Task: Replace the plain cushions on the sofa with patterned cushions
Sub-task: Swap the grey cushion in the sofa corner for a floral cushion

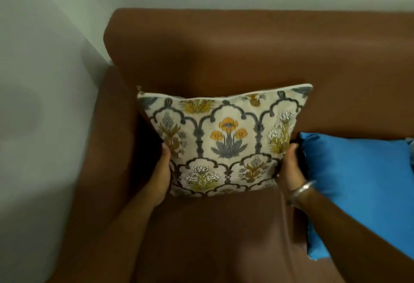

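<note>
A patterned cushion (224,141) stands upright on the seat of a brown sofa (246,45), close to the sofa's left armrest and in front of the backrest. Its top edge tilts back toward the backrest, though whether it touches there cannot be told. The cover is cream with dark grey arches framing orange, yellow and white flowers, and a white seam runs along its top edge.

The person holds the cushion from both sides. The left hand (160,175) presses flat against the cushion's lower left edge, thumb up along the side and fingers hidden behind the fabric. The right hand (290,166) clasps the lower right edge in the same way, its fingers also out of sight behind the cushion. A silver bangle (301,189) sits on the right wrist. Both forearms reach in from the bottom of the view, over the seat.

Just right of the patterned cushion, a plain blue cushion (358,188) leans on the seat. Its left edge is close beside the right hand and wrist, and the right forearm crosses in front of its lower left corner. It runs out of view at the right edge of the picture.

A pale wall (44,81) rises behind and to the left of the sofa.
</note>
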